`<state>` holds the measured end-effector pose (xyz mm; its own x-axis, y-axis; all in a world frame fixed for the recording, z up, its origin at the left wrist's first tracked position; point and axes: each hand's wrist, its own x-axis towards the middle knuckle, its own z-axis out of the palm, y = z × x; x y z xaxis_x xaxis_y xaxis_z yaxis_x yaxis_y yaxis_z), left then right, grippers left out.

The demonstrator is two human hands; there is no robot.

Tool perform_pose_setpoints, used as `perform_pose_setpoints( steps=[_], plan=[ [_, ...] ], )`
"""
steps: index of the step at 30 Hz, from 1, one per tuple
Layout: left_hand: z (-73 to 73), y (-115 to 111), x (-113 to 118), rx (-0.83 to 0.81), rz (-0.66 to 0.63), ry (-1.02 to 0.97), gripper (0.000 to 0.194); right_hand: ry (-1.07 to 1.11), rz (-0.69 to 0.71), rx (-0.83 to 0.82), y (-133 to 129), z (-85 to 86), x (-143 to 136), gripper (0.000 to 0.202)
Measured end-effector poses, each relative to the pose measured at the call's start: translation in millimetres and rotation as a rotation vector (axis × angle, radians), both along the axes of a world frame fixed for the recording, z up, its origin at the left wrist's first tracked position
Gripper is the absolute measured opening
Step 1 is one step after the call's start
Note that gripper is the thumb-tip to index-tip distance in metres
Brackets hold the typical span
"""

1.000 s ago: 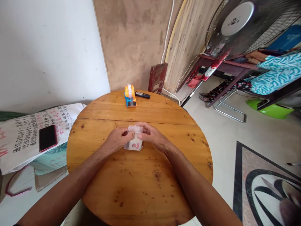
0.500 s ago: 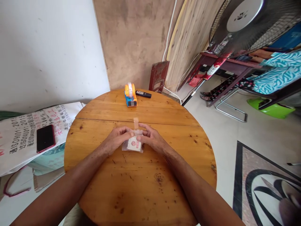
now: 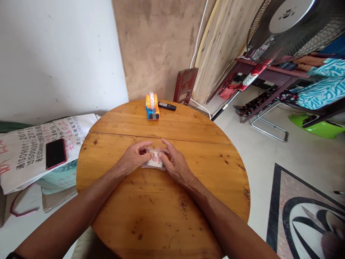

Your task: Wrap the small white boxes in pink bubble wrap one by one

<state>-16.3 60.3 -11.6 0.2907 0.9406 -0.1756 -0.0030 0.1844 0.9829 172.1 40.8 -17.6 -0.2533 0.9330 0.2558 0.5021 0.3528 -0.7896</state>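
A small white packet with red print [image 3: 155, 161], inside a clear plastic wrapper, lies near the middle of the round wooden table. At its left edge my left hand [image 3: 136, 155] grips it, thumb on top and fingers curled at the far side. My right hand [image 3: 175, 160] holds the opposite side, the thumb pressed on the upper face and the index finger stretched past it. The far edge of the wrapper is partly hidden by the fingers. Beyond the hands stands an orange and blue tape dispenser [image 3: 152, 106] with a roll of clear tape.
Beside the dispenser lies a black remote [image 3: 167, 106]. A phone [image 3: 55, 153] rests on a printed white sack [image 3: 29, 144] left of the table [image 3: 161, 216]. A wooden chair [image 3: 185, 84] stands behind; a fan [image 3: 288, 25] and a seated person [image 3: 318, 86] are at right.
The brown strip that stuck up past the packet's far edge no longer shows. Both hands still hold the packet, whose far edge looks folded down. The view has shifted slightly.
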Motion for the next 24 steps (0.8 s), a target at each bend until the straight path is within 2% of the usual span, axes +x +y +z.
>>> perform_pose_setpoints(
  steps=[4,9,15,18,22,24],
  plan=[
    [1.5,-1,0,-0.005,0.004,0.0,0.069,-0.037,-0.025,0.037,-1,-0.9,-1,0.055],
    [2.2,0,2,0.0,0.02,-0.015,0.067,0.036,-0.07,0.02,3,-2.2,-2,0.052],
    [0.3,-1,3,0.034,-0.02,-0.075,0.063,0.075,-0.086,0.161,5,2.0,-4,0.051],
    [-0.7,-1,3,0.061,-0.032,-0.093,0.062,0.038,-0.075,0.24,4,6.1,-6,0.045],
    [-0.5,-1,3,0.084,-0.038,-0.088,0.06,-0.008,-0.093,0.284,4,13.5,-3,0.025],
    [-0.2,-1,3,0.079,-0.031,-0.076,0.059,-0.044,-0.079,0.308,6,17.9,3,0.025]
  ],
)
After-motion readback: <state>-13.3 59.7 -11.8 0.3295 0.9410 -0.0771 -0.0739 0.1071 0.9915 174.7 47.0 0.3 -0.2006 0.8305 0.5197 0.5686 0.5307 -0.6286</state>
